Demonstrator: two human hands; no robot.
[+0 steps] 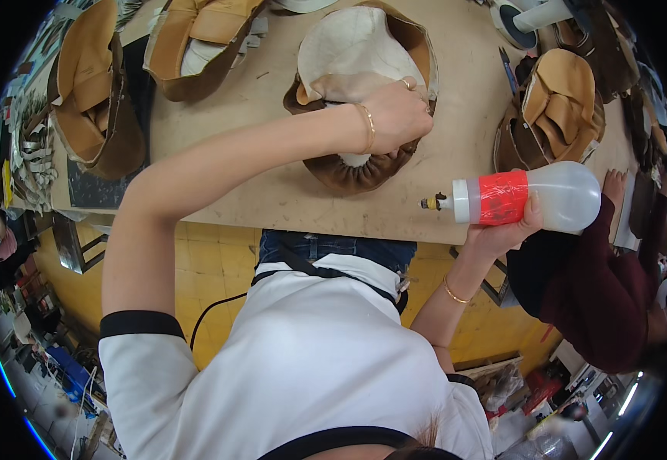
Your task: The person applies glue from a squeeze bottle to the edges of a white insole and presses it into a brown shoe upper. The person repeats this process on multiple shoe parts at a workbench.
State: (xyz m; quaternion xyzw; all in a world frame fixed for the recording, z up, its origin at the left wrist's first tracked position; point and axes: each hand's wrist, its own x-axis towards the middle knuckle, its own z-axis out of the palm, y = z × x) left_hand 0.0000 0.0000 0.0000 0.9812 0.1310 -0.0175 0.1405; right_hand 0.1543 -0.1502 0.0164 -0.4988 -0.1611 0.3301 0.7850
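Red-banded bottle, nozzle leftward, axis along near edge of table | right hand wrapped round it | left hand partly covers leather piece, can't tell if pinching | tan shells rightward

Your left arm bends across your front; your right hand is closed in a grip.
Your left elbow juts out to the side, the forearm slanting inward to the wrist, and your left hand is turned back-up with its fingers curled downward, their tips hidden. Your right forearm angles forward and outward, the thumb upright and the other fingers mostly out of sight.
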